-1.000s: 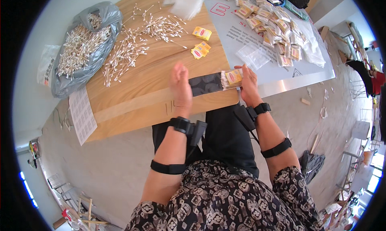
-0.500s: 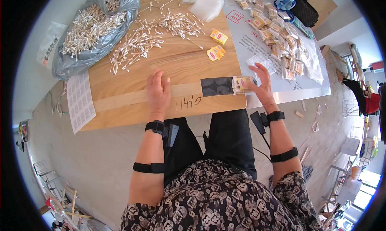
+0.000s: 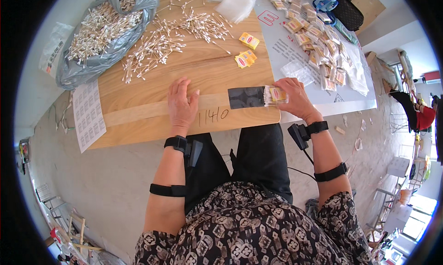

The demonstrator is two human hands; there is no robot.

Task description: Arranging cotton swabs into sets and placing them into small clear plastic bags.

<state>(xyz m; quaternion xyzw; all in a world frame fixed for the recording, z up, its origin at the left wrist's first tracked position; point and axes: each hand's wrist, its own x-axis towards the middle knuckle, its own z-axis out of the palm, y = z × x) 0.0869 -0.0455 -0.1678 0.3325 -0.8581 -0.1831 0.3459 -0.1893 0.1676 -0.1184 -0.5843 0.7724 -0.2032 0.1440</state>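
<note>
My right hand [image 3: 295, 99] grips the right end of a small clear pack of cotton swabs [image 3: 275, 95], fingers at its far edge and thumb at its near edge. A yellow card shows inside the pack, and white swab tips face left. The pack's left end meets a dark rectangular patch [image 3: 246, 98] on the wooden table [image 3: 212, 75]. My left hand [image 3: 181, 101] rests on the table left of the patch, fingers stretched out, thumb apart, holding nothing. Beyond the patch lie several yellow cards [image 3: 245, 58] and a small yellow stack [image 3: 248, 40].
Loose cotton swabs [image 3: 157, 50] spread over the table's far part, beside a grey plastic bag [image 3: 74, 75] full of swabs. Clear empty bags [image 3: 235, 6] lie at the far edge. Filled packs [image 3: 318, 43] heap on the grey sheet at right. A printed label sheet [image 3: 89, 115] hangs over the left edge.
My right hand has moved from an open pose beside the pack to close around its right end. My left hand stays nearly in place. The view has shifted slightly.
</note>
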